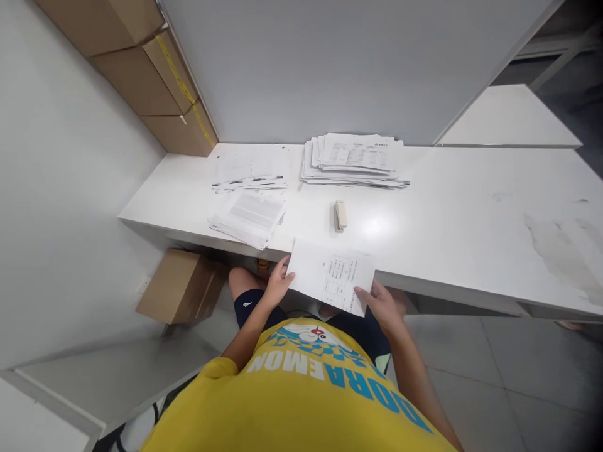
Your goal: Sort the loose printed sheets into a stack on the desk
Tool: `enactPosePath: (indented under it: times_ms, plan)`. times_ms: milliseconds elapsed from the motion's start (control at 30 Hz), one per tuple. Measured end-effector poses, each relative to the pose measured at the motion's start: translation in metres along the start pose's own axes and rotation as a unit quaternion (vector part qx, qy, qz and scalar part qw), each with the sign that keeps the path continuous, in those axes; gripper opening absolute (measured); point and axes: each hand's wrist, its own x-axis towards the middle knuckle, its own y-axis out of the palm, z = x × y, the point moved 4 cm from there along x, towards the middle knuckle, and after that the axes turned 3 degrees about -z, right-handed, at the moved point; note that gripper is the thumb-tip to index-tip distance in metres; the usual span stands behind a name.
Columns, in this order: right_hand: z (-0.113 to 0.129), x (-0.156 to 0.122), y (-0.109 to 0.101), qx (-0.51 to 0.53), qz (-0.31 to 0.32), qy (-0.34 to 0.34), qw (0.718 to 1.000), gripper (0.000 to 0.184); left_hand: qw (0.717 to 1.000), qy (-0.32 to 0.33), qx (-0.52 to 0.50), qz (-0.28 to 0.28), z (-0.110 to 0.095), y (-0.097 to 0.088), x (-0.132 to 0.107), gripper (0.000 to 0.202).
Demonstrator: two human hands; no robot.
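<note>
Two hands, left hand and right hand, grip a flat printed paper sheet.

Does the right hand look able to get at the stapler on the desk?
Probably yes: the stapler lies on bare desk just beyond the sheet, with nothing between. But the right hand, like the left hand, is holding that sheet, so it would have to let go.

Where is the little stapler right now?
In the head view, the stapler lies on the white table straight ahead of the person. It is just beyond the held sheet and in front of the big paper stack.
</note>
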Motion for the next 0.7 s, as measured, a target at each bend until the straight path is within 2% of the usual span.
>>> enactPosePath:
  times_ms: [133,267,400,500,600,700]
  plan:
    - [0.008,-0.003,-0.001,-0.045,-0.037,0.000,0.998,0.054,0.999,0.028,0.024,0.008,0.002,0.001,0.000,0.067]
    - [0.016,-0.003,0.000,-0.086,-0.044,-0.028,0.995,0.056,0.997,0.051,0.060,-0.015,-0.001,0.001,-0.003,0.063]
    - [0.025,-0.001,-0.002,-0.173,-0.059,-0.061,0.981,0.057,0.985,0.080,0.139,-0.057,-0.015,0.004,-0.009,0.066]
    - [0.037,0.006,-0.010,-0.208,-0.074,-0.094,0.971,0.058,0.971,0.120,0.197,-0.064,-0.030,0.012,-0.011,0.065]
    - [0.054,0.018,-0.019,-0.261,-0.093,-0.125,0.953,0.065,0.931,0.179,0.309,-0.069,-0.046,0.027,-0.008,0.063]
    - [0.071,0.032,-0.024,-0.312,-0.105,-0.138,0.934,0.070,0.857,0.220,0.458,-0.090,-0.058,0.044,-0.001,0.059]
